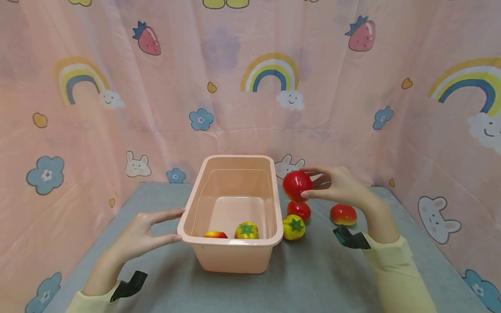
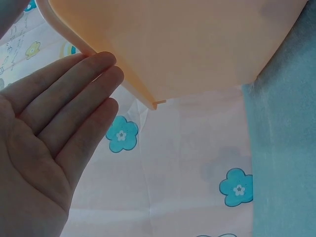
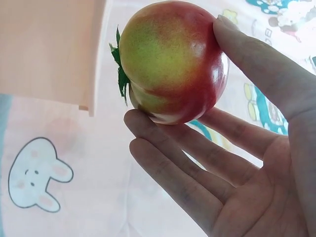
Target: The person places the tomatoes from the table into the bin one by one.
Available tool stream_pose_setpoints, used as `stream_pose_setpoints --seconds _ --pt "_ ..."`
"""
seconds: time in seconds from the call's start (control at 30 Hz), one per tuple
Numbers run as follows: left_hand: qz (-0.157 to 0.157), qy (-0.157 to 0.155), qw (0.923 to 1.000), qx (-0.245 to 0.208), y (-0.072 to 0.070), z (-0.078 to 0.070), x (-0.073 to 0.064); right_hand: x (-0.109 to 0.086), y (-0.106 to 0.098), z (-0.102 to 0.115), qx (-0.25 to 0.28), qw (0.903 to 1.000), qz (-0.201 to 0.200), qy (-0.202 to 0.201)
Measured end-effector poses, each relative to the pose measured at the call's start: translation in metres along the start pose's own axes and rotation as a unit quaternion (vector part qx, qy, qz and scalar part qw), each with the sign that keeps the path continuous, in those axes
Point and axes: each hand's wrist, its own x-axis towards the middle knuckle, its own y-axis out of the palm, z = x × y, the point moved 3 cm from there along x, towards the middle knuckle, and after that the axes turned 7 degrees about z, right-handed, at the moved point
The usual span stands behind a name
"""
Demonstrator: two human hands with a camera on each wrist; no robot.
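My right hand (image 1: 344,187) pinches a shiny red tomato (image 1: 294,186) between thumb and fingers, raised just right of the bin's rim. The right wrist view shows the tomato's yellow-green side (image 3: 160,59) and green leafy top facing the bin. Fingers of my left hand (image 1: 135,237) are nearly straight and touch the left rim of a peach plastic bin (image 1: 235,256). Inside the bin lie a yellow tomato (image 1: 247,231) with a green calyx and a red-and-yellow fruit (image 1: 216,234), partly hidden by the front rim.
Right of the bin, a yellow tomato (image 1: 294,228) and a red fruit (image 1: 299,210) lie close together. Another red fruit (image 1: 343,214) sits under my right forearm. The grey tabletop (image 1: 313,278) meets a pink patterned curtain (image 1: 172,100) at the back.
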Motion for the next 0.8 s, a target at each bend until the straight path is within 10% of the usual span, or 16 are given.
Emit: stream_pose_setpoints --seconds 0.8 --pt "0.001 -0.001 1.0 0.002 0.0 0.002 0.001 0.025 0.001 0.028 0.011 0.9967 0.004 -0.08"
